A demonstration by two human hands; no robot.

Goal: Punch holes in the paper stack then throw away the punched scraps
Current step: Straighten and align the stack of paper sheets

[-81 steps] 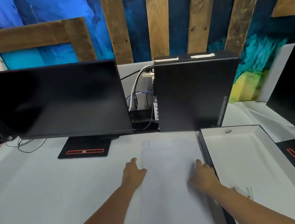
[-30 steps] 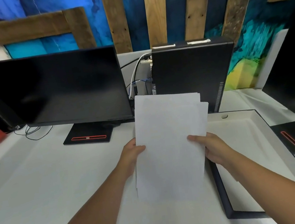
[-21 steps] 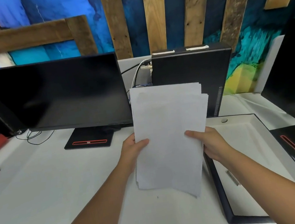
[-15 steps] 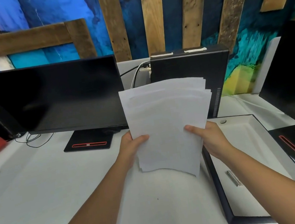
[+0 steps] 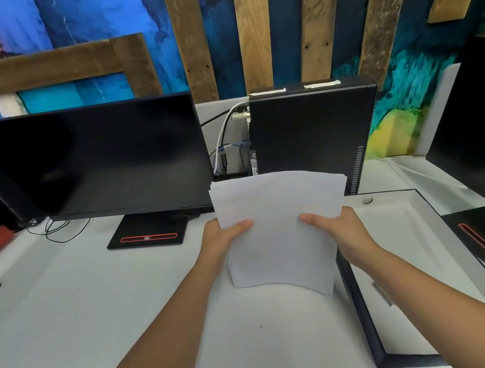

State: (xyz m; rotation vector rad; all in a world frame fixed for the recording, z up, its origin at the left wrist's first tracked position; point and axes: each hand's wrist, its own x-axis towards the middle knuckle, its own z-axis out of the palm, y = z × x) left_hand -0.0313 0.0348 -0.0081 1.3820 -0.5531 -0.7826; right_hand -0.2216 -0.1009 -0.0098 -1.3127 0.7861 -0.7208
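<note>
Both hands grip the paper stack [image 5: 278, 228] by its side edges: left hand [image 5: 221, 243] with thumb across the front sheet, right hand [image 5: 338, 232] the same on the far side, remaining fingers hidden behind the sheets. Stack held clear of the desk, roughly upright, tilted back toward the computer tower [image 5: 312, 133].

Desk [image 5: 82, 315]: white, mostly bare in front of the person. Monitor [image 5: 92, 164], dark, at left rear on its black base with a red stripe. Tower at centre rear, cables beside it. Shallow white tray [image 5: 407, 254] with dark rim at right, just beside the right wrist; a small metal piece [image 5: 383, 293] lies in it (too small to identify). No hole punch or waste bin in view.

Stack condition: sheets not square. Top edges fanned, lower right corner hanging lower than the left, bottom edge bowed.

Step, as judged: squaring the sheets before punching. No holes visible; task barely begun.

Risks from here:
- Punching while the sheets are fanned would scatter the holes from page to page.
- The grip is at the edges only, so loose inner sheets could slip out the bottom.
- Tapping the curled bottom edge hard on the desk may crease the corner.
- The stack may catch on the tray rim.
</note>
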